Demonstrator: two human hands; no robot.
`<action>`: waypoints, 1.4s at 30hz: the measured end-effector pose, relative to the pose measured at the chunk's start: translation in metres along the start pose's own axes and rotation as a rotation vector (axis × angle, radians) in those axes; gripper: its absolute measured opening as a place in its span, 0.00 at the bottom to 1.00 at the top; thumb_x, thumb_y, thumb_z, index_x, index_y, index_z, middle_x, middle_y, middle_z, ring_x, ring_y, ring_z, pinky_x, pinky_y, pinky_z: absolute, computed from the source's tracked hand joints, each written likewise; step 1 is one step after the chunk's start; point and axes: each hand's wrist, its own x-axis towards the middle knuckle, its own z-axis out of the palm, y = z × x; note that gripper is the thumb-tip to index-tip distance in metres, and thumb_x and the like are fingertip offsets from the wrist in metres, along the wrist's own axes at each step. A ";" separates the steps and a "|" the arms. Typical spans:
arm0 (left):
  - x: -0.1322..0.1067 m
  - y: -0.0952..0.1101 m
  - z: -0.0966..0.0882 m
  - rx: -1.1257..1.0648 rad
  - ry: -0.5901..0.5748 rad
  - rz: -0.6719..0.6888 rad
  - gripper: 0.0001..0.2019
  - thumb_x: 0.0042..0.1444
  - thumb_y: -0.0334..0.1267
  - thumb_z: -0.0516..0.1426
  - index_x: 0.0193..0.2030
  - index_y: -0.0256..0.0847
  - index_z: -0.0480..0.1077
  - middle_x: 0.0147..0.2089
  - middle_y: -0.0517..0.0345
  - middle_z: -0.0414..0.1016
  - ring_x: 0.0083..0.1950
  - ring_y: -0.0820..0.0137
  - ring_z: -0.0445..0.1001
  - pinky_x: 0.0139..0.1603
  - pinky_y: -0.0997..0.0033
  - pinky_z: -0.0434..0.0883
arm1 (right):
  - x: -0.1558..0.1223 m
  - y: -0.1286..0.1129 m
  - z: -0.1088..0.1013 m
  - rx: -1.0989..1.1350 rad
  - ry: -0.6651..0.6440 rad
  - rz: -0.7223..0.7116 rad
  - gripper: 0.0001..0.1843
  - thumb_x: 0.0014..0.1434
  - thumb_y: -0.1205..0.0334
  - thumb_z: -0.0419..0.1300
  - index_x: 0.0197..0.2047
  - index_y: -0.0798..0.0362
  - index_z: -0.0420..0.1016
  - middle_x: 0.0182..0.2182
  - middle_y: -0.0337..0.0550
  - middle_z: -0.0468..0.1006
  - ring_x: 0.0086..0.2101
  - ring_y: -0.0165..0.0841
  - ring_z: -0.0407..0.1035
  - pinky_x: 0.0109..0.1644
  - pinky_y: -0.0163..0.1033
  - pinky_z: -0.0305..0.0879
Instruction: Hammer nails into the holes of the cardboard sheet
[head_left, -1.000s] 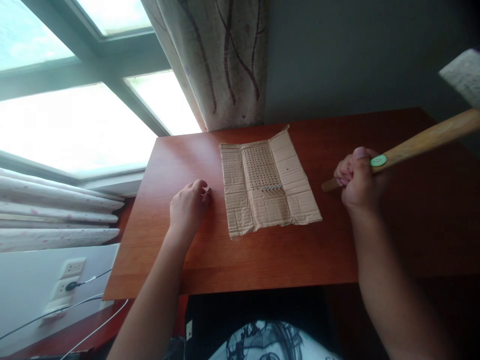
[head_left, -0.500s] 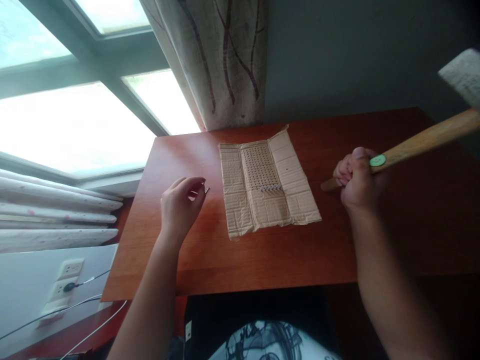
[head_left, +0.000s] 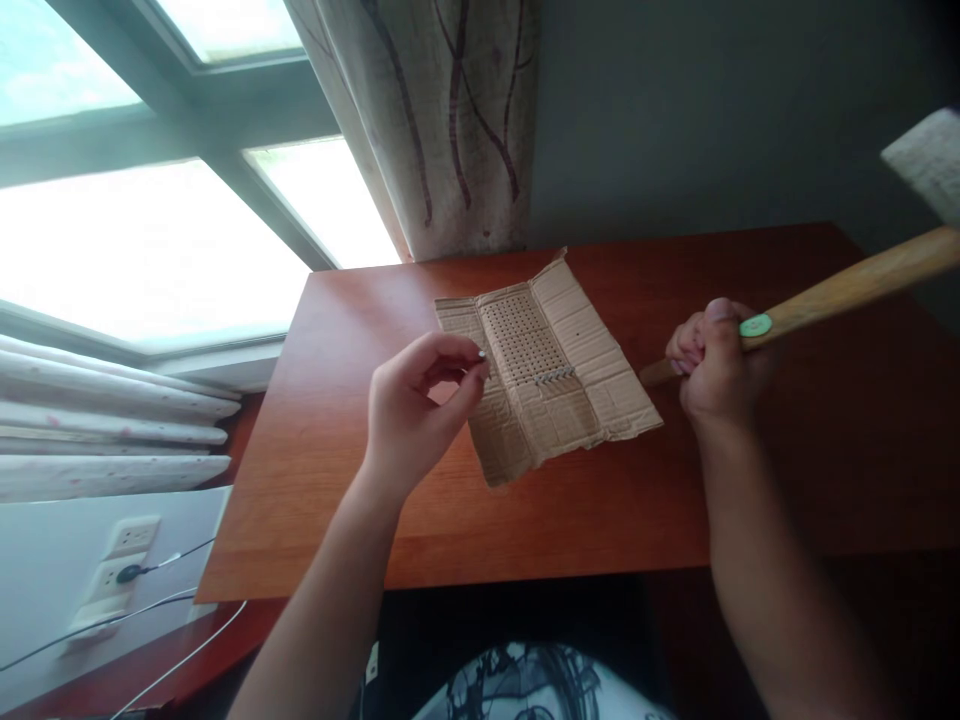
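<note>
My left hand [head_left: 424,405] pinches a small metal nail [head_left: 482,356] between thumb and fingertips, over the left flap of a creased cardboard sheet [head_left: 551,420]. Many small holes in a grid mark the sheet's middle panel [head_left: 517,325]. Along the near edge of that grid stands a short row of metal nails [head_left: 555,376]. To the right, my right hand [head_left: 712,355] is wrapped round the wooden handle of a hammer [head_left: 847,275], held raised off the table. A green oval sticker is on the handle. The grey hammer head [head_left: 926,165] is partly cut off by the picture's edge.
The reddish-brown wooden table [head_left: 337,545] has its near edge by my body. A bright window [head_left: 135,260] and curtains [head_left: 480,120] border it at the left and back. Wall sockets [head_left: 124,560] with a plug and cables sit low at the left.
My left hand has moved right with the nail, from bare table to over the cardboard's left flap. The cardboard has turned and shifted slightly. My right hand and the hammer are nearly still.
</note>
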 end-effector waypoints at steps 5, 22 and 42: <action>-0.008 -0.005 0.015 0.072 -0.074 0.038 0.02 0.57 0.34 0.62 0.37 0.40 0.74 0.36 0.56 0.77 0.34 0.73 0.76 0.37 0.75 0.76 | -0.007 -0.002 0.005 -0.041 0.040 -0.035 0.29 0.61 0.48 0.62 0.17 0.50 0.54 0.12 0.29 0.53 0.12 0.23 0.48 0.15 0.34 0.43; 0.004 -0.015 0.008 0.010 0.036 0.048 0.05 0.54 0.32 0.64 0.38 0.39 0.74 0.35 0.58 0.77 0.34 0.74 0.77 0.38 0.76 0.76 | -0.036 -0.014 0.025 -0.036 -0.093 0.049 0.30 0.62 0.43 0.61 0.18 0.49 0.54 0.12 0.32 0.54 0.14 0.24 0.50 0.17 0.36 0.45; 0.005 -0.010 0.018 0.136 -0.119 0.068 0.03 0.54 0.32 0.63 0.36 0.39 0.74 0.33 0.59 0.80 0.33 0.73 0.79 0.36 0.76 0.78 | -0.025 -0.012 0.021 0.084 -0.052 0.045 0.30 0.62 0.45 0.62 0.19 0.50 0.53 0.12 0.29 0.52 0.13 0.23 0.48 0.15 0.34 0.43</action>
